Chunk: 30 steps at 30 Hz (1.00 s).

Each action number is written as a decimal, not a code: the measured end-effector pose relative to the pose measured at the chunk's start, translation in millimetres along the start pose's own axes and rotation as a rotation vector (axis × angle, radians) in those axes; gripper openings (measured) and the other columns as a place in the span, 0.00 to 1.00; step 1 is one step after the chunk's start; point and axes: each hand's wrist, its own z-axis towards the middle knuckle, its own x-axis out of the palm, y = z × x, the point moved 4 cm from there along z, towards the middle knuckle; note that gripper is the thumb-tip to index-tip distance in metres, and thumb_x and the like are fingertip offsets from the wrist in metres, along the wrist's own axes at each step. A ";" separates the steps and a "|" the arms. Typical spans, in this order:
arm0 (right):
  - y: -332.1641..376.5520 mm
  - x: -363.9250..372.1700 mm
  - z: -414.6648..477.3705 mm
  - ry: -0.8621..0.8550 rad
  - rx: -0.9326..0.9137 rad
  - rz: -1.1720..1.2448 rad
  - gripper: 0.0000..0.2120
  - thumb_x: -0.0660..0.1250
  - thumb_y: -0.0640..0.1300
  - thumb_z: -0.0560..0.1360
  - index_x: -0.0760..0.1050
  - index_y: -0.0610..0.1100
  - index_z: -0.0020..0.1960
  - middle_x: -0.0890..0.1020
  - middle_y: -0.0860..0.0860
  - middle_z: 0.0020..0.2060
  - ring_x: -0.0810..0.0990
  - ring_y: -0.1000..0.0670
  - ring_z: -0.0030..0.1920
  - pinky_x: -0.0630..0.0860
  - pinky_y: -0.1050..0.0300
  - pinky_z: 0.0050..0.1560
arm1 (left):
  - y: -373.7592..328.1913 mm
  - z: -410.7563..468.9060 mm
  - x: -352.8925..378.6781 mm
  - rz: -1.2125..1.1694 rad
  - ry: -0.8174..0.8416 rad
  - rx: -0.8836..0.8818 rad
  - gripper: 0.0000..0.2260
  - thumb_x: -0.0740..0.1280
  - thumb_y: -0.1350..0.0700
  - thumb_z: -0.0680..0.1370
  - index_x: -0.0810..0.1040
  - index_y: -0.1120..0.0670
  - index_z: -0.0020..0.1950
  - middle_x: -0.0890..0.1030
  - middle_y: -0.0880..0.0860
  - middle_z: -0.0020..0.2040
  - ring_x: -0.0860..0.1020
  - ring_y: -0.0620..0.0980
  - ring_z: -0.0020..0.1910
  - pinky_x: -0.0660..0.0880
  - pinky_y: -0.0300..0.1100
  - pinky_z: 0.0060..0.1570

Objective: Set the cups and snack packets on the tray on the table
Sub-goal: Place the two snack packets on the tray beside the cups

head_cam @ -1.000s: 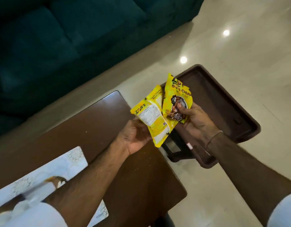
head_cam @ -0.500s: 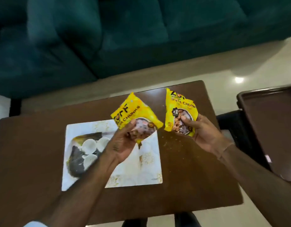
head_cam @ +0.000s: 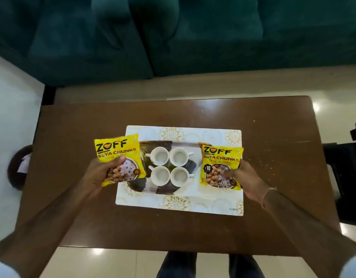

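Note:
A white tray (head_cam: pixel 219 203) with gold floral print lies in the middle of the brown table (head_cam: pixel 273 125). Several small white cups (head_cam: pixel 170 166) stand in a tight square on its centre. My left hand (head_cam: pixel 102 174) grips a yellow soya chunks packet (head_cam: pixel 118 149) over the tray's left edge. My right hand (head_cam: pixel 244 177) grips a second yellow packet (head_cam: pixel 220 161) over the tray's right part. Both packets face up, label toward me, one on each side of the cups.
A dark green sofa (head_cam: pixel 173 37) runs along the far side of the table. A dark stool or side stand (head_cam: pixel 347 177) sits off the right edge, and a dark round object (head_cam: pixel 19 167) lies on the floor to the left. My legs (head_cam: pixel 177 265) show below the near edge.
The view swung from the dark side tray to the table. My hands spread apart, each carrying one packet, and now flank the cups on the white tray.

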 end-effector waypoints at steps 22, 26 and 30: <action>-21.3 25.5 11.9 -0.316 -0.058 -0.483 0.17 0.78 0.39 0.68 0.76 0.40 0.53 0.81 0.40 0.50 0.81 0.42 0.44 0.74 0.56 0.39 | 45.1 48.2 21.5 0.846 -0.198 0.242 0.31 0.74 0.31 0.63 0.69 0.46 0.57 0.78 0.49 0.53 0.79 0.52 0.52 0.76 0.48 0.45; -21.9 26.0 13.2 -0.291 -0.044 -0.467 0.17 0.77 0.39 0.69 0.73 0.42 0.53 0.81 0.44 0.47 0.79 0.47 0.41 0.70 0.59 0.32 | 47.6 51.8 24.1 0.710 -0.190 0.268 0.33 0.79 0.39 0.64 0.71 0.53 0.61 0.75 0.55 0.57 0.76 0.55 0.57 0.77 0.54 0.53; -24.6 24.5 15.1 -0.261 0.001 -0.405 0.18 0.76 0.38 0.70 0.70 0.45 0.54 0.81 0.50 0.44 0.80 0.48 0.43 0.70 0.58 0.34 | 50.6 53.7 27.2 0.776 -0.264 0.200 0.38 0.79 0.39 0.64 0.68 0.55 0.65 0.70 0.59 0.61 0.68 0.62 0.61 0.71 0.56 0.58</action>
